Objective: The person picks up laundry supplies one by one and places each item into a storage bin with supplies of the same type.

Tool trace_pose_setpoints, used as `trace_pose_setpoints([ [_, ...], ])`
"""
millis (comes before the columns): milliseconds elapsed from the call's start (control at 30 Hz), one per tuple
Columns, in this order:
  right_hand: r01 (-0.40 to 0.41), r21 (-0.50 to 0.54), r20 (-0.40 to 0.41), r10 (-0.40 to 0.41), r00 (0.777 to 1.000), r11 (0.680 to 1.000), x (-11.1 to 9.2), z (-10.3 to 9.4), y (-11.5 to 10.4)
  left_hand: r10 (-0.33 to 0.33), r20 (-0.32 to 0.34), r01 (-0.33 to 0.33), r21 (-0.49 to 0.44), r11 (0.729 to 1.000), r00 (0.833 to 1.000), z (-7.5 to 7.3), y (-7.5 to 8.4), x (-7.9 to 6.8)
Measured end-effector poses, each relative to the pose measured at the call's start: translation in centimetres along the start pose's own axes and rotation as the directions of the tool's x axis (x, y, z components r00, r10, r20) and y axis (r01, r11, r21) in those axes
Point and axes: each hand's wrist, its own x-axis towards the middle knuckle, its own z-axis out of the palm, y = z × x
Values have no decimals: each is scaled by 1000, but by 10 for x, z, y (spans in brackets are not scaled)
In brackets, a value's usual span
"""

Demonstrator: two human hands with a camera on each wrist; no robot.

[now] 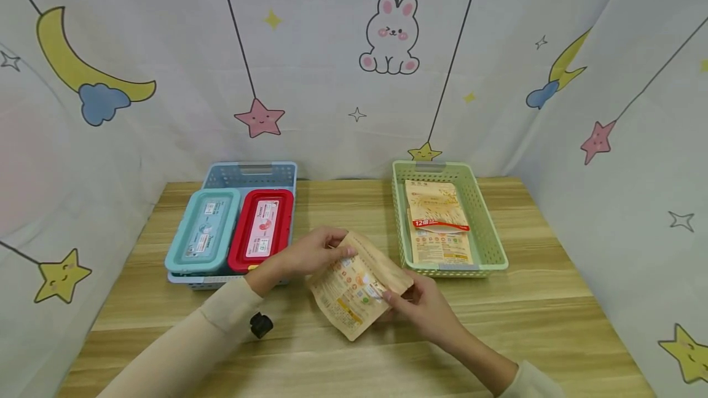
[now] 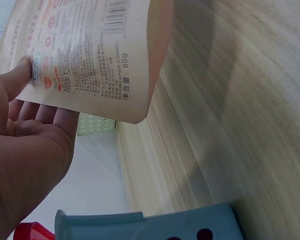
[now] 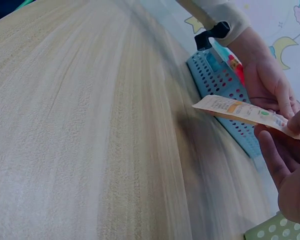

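Both hands hold one tan printed food pouch above the table, between the two baskets. The left hand pinches its upper left edge, thumb on the printed face and fingers behind, as the left wrist view also shows. At the opposite edge the right hand grips the pouch with the thumb on top and the fingers underneath. The printed back, with small text, a barcode and "60g", faces up toward the head camera. In the right wrist view the pouch appears nearly edge-on, raised over the wood.
A green basket at the right holds pouches lying flat. The blue basket at the left carries a teal-lidded box and a red-lidded box. A patterned white curtain hangs behind the wooden table.
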Motion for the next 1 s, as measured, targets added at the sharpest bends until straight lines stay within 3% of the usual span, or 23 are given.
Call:
trace_pose_setpoints([
  [333,57,68,-62,-53,997,996,8,-10,-14,41,-104,-45,-38,998,994,0,5,1],
  [600,93,51,-87,-88,992,994,15,-24,-25,49,-202,-58,-41,997,978,2,9,3],
  [833,100,-29,-131,-103,986,995,20,-33,-33,36,-182,-65,-157,986,983,7,7,4],
  [1000,110,-18,-133,-112,985,994,23,-35,-37,1,-151,-28,-174,984,989,10,2,4],
])
